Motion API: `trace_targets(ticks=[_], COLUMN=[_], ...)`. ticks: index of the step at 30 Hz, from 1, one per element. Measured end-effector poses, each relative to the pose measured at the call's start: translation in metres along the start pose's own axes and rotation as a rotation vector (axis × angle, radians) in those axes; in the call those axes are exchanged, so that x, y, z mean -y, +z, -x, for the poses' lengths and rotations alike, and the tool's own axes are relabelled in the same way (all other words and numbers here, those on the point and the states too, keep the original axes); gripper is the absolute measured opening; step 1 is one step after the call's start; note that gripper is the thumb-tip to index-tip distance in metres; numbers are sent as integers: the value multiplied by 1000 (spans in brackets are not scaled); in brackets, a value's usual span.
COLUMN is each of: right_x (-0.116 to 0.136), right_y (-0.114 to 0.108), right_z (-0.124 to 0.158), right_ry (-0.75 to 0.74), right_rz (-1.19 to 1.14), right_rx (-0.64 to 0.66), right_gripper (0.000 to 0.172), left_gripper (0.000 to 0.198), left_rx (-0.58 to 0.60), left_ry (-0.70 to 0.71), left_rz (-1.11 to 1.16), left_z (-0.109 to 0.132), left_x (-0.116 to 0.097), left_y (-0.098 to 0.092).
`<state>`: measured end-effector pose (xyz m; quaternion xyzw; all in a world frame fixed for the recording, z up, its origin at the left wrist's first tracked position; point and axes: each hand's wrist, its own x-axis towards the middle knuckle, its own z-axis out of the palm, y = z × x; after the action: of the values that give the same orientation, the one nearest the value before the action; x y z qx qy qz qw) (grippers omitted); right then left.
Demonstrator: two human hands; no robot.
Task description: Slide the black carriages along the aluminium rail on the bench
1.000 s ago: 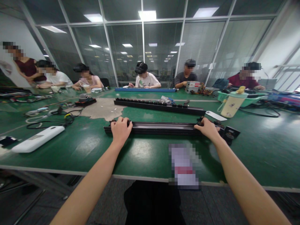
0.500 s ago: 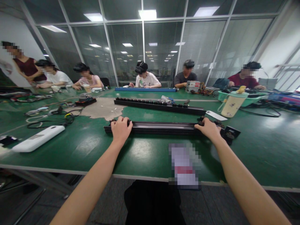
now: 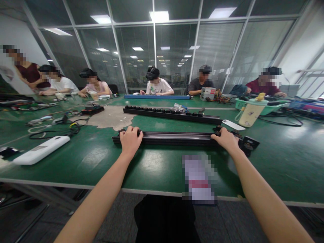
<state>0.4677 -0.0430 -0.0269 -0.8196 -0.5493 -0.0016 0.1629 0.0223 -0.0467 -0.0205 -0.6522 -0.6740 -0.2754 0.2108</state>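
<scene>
A long black rail (image 3: 177, 137) with a shiny groove along its top lies across the green table in front of me. Near its left end, my left hand (image 3: 131, 139) is closed around it, with small black parts showing by the fingers. My right hand (image 3: 226, 139) grips the other end, thumb on the near side. Some dark parts and a black square plate (image 3: 250, 143) stick out past that hand. Just beyond lies a second black rail (image 3: 172, 115), lined with several black blocks. A blurred-out phone-like object (image 3: 199, 180) rests at the table's front edge.
To the left are a white oblong device (image 3: 43, 150) and tangled black cables (image 3: 57, 130). A cream bottle (image 3: 252, 113), a white card (image 3: 233, 124) and a green basket (image 3: 274, 107) stand or lie right. Across the table (image 3: 157, 168), several people sit behind a blue bar (image 3: 157, 97).
</scene>
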Motion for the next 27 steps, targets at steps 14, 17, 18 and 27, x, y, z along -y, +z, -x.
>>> trace_targets(ticks=[14, 17, 18, 27], right_x=[-3, -4, -4, -6], right_y=[1, 3, 3, 2], right_z=[-2, -5, -6, -6], right_ry=[11, 20, 29, 77], right_rz=[3, -5, -10, -101], right_rx=[-4, -2, -4, -14], right_gripper=[56, 55, 55, 48], left_gripper=[32, 32, 32, 32], left_rx=[18, 19, 19, 23], left_ry=[-6, -9, -9, -10], left_rz=[1, 0, -3, 1], left_z=[0, 0, 0, 1], left_x=[-1, -2, -2, -2], left_y=[-2, -3, -3, -4])
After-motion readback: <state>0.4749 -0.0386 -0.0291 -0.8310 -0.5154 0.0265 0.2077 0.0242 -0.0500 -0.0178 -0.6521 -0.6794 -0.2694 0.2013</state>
